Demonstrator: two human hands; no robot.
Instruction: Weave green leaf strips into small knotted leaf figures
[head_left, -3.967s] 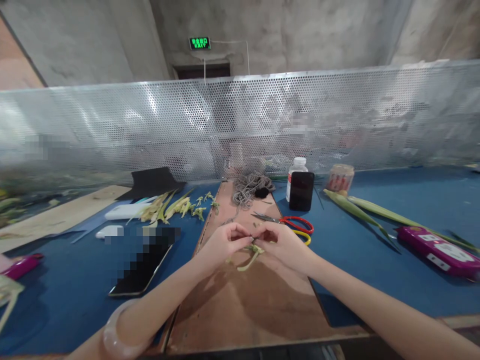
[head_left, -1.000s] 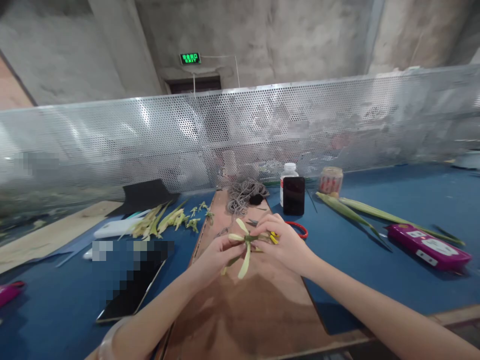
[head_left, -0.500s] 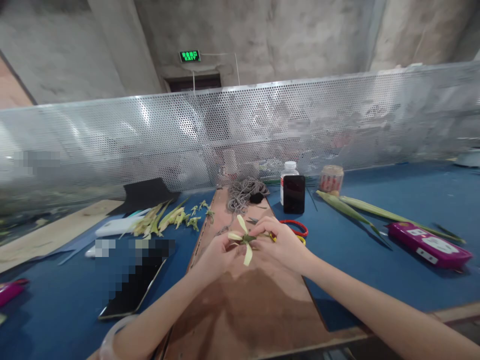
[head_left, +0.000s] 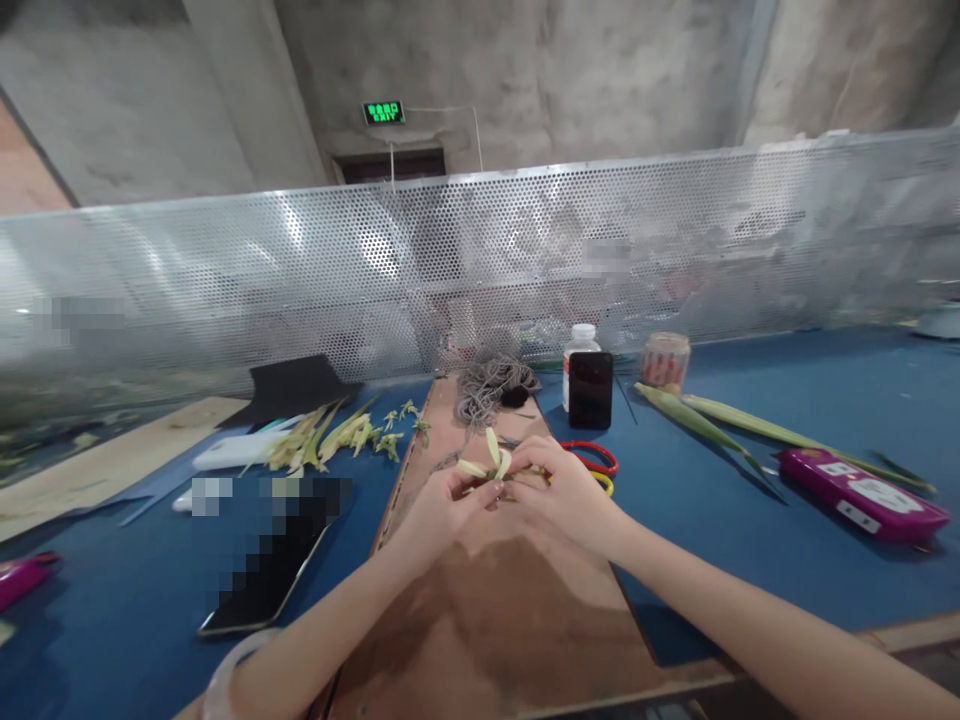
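A small piece of pale green leaf strips (head_left: 493, 448) is pinched between both my hands over the brown board (head_left: 525, 620). My left hand (head_left: 442, 512) grips its left side with thumb and fingertips; the thumb lies across its front. From the right, my right hand (head_left: 571, 500) pinches the same piece, fingers bent. Strip ends stick up and out to the left; the centre is partly hidden by my fingers. Just beyond my right hand lie scissors with a red handle loop (head_left: 600, 458) and a yellow one, their blades mostly covered.
Cut leaf pieces (head_left: 330, 440) and a black phone (head_left: 277, 570) lie to the left. Behind are grey cord (head_left: 491, 385), a white bottle (head_left: 583, 338), a dark upright device (head_left: 590, 390) and a jar (head_left: 664, 362). Long leaves (head_left: 705, 425) and a purple device (head_left: 862, 492) lie right.
The strip that hung down at the front of the leaf piece is now folded up, and my left thumb has moved across the front. Both hands keep their hold.
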